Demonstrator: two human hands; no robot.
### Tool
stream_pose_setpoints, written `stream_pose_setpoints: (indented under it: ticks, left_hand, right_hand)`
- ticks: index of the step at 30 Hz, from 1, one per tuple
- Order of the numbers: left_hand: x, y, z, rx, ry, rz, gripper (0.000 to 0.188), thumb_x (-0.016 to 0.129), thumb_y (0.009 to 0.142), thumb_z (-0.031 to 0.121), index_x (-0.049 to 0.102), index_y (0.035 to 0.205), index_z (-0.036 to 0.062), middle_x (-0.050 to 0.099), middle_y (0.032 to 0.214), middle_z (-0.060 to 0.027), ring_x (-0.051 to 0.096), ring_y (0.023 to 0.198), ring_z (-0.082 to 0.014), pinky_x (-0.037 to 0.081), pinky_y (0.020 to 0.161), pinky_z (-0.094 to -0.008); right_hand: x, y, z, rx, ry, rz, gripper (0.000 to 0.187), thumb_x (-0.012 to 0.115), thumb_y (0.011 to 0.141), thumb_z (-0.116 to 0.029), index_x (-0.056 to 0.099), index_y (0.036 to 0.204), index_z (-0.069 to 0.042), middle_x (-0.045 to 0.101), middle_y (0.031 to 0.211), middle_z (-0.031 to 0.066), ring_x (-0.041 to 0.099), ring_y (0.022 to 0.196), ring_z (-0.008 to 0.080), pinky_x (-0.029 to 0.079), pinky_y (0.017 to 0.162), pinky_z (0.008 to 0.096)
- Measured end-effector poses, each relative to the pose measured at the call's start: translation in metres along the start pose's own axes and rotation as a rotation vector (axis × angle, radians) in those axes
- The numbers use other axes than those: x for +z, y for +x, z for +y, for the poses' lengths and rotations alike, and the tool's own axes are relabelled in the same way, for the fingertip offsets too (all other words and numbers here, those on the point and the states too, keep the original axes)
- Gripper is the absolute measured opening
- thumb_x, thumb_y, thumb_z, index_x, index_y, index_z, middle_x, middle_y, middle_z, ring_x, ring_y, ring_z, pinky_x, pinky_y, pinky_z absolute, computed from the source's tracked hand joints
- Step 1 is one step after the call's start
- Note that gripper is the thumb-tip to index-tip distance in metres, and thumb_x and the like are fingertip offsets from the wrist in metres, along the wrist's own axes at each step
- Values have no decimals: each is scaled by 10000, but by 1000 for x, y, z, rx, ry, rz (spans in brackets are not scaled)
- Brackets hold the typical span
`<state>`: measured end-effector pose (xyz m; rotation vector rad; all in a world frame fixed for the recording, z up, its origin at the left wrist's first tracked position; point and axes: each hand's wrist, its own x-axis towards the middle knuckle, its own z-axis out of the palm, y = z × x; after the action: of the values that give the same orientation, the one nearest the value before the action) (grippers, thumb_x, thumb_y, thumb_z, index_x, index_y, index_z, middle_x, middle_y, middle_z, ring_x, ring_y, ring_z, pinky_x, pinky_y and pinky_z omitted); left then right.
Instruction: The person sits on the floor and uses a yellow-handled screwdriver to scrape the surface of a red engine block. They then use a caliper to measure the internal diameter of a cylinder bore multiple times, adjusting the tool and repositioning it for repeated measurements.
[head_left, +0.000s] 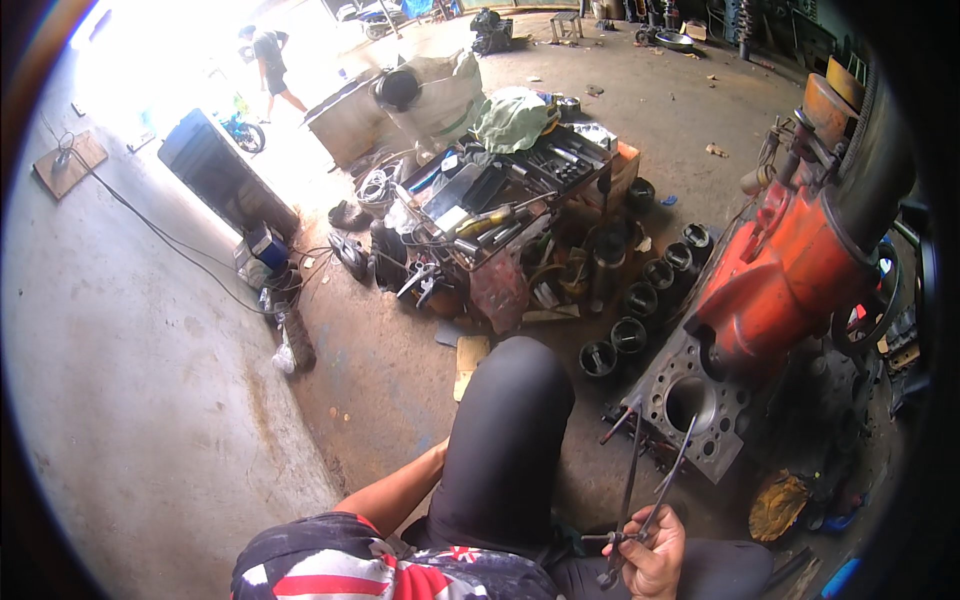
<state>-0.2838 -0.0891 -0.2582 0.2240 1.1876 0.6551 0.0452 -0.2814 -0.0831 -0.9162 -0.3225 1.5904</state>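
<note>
My right hand (655, 555), at the lower right by my thigh, is closed around a caliper-like metal tool (628, 480) with two long thin legs. The legs spread apart and point up toward a grey metal engine block (655, 385). In the block's flat top face is a large round cylinder bore (690, 402), with smaller holes around it. From this angle I cannot tell whether the leg tips touch the block. My left forearm (400, 490) reaches behind my raised knee (515, 400), which hides the fingers of that hand.
Several pistons (628, 335) stand in a row left of a large orange machine part (780, 290). Ahead, a low bench (470, 255) carries sockets, hand tools and a pale cloth (515, 120). A yellow glove-like item (780, 505) lies at right. Another person (270, 70) is far off.
</note>
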Motion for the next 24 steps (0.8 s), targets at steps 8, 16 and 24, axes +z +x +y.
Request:
stream_pose_setpoints:
  ticks: [8,16,24]
  left_hand:
    - [6,1,-3,-6,-2,-9,484,510,1044,415,583,1361,57,613,1333,-73,580,1206,-183,433,1076,-360]
    - [9,0,-7,-11,-4,-15,486,511,1043,414,580,1366,57,608,1342,-73,577,1212,-184,429,1081,-362]
    - [3,-5,-18,-25,-16,-8,489,512,1041,412,577,1372,58,603,1352,-74,573,1218,-186,425,1087,-364]
  right_hand:
    - [1,0,0,-8,9,-2,414,729,855,62,526,1210,-5,681,968,99,712,856,241,616,774,376]
    - [2,0,0,-5,8,-3,409,731,858,60,533,1210,-5,684,966,99,715,862,244,620,768,378]
    - [3,-2,0,-22,3,-10,410,732,863,52,524,1212,-5,684,963,99,715,863,239,618,770,373]
